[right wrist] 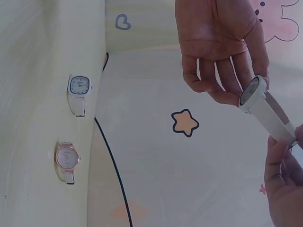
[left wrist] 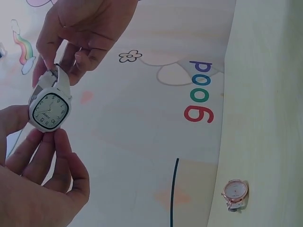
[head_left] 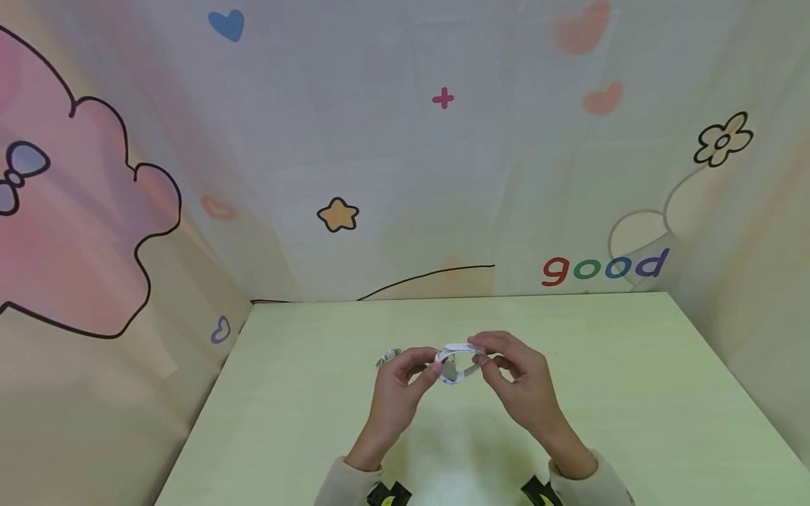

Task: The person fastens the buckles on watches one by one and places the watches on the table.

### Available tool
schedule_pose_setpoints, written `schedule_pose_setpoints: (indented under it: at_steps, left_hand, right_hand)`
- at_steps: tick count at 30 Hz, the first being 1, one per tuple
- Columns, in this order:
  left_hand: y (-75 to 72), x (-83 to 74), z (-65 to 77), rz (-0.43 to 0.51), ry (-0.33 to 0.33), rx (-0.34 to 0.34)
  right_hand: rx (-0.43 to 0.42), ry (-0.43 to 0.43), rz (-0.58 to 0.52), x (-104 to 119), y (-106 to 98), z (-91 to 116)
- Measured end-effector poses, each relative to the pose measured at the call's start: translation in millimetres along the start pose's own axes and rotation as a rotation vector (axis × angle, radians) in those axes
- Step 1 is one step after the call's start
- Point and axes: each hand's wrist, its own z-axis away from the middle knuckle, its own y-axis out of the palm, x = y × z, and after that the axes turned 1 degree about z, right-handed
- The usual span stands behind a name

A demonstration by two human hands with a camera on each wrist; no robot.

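A white wristwatch point(left wrist: 49, 111) with a rounded-square face is held up above the table between both hands. My left hand point(head_left: 395, 393) pinches its case between thumb and fingertips. With thumb and fingers, my right hand point(head_left: 525, 386) grips the white strap point(right wrist: 270, 118) near its buckle end. The strap forms a loop in the head view. In the left wrist view the dial faces the camera, and the fingers partly cover the strap's end, so whether the buckle is fastened I cannot tell.
On the pale table point(head_left: 285, 422) lie two other watches: a square-faced white one point(right wrist: 80, 86) and a round rose-gold one point(right wrist: 67, 157). In the head view, a watch point(head_left: 389, 357) shows partly behind the left hand. A printed curtain point(head_left: 392, 140) stands behind the table.
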Motion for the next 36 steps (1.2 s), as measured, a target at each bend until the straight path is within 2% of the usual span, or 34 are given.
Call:
schedule_pose_setpoints:
  at_steps: [8,15,21,27,36]
  left_hand:
    - [-0.1,-1.2,0.6,0.026,0.018,-0.028]
    - [0.9,-2.5,-0.9,0.004,0.038,-0.012]
    - [2.7,-4.6,-0.9,-0.005,0.051,-0.005]
    - [5.4,-4.5,-0.4,-0.03,0.063,0.004]
    - [8.5,-0.7,1.5,-0.048,0.096,0.01]
  right_hand:
    - [0.011,0.011,0.039,-0.9,1.9,2.4]
    - [0.004,0.046,0.065,-1.7,3.5,2.9]
    - [0.045,-0.006,0.102,-1.4,5.0,1.4]
    - [0.051,-0.037,0.126,-1.8,5.2,1.5]
    - [0.064,-0.093,0.233,-3.4,6.9,2.2]
